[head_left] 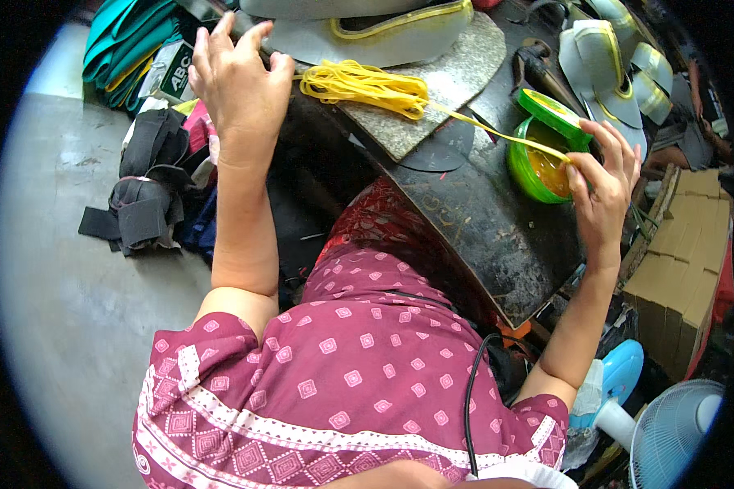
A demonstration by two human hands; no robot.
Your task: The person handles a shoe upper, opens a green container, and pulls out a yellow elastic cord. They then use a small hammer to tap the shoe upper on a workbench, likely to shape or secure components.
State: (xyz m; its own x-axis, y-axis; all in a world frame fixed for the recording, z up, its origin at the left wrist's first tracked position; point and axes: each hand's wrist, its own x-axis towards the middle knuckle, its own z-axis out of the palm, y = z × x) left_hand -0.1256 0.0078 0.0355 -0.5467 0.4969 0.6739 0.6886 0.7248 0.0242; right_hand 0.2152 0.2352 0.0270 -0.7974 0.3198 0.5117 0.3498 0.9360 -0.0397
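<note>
My right hand [603, 175] pinches one end of a narrow yellow strip [497, 133] above a round green tub [532, 183]. Amber, sticky-looking stuff [556, 169] lies in the tub, and its green lid [550, 112] leans on the far rim. From there the strip runs left to a looped yellow bundle [365, 85] lying on a speckled stone slab [444, 85]. Raised beside the bundle's left end, my left hand [243, 90] has its fingers spread and holds nothing visible. Grey curved pieces with yellow edging [383, 37] lie just beyond the bundle.
The dark worktable [497, 236] has a corner near my body. A hammer [542, 69] and more grey pieces [599, 69] lie at the far right. At right are a cardboard box [677, 261] and a fan [681, 436]; dark scraps [143, 204] and folded teal material [130, 49] sit left.
</note>
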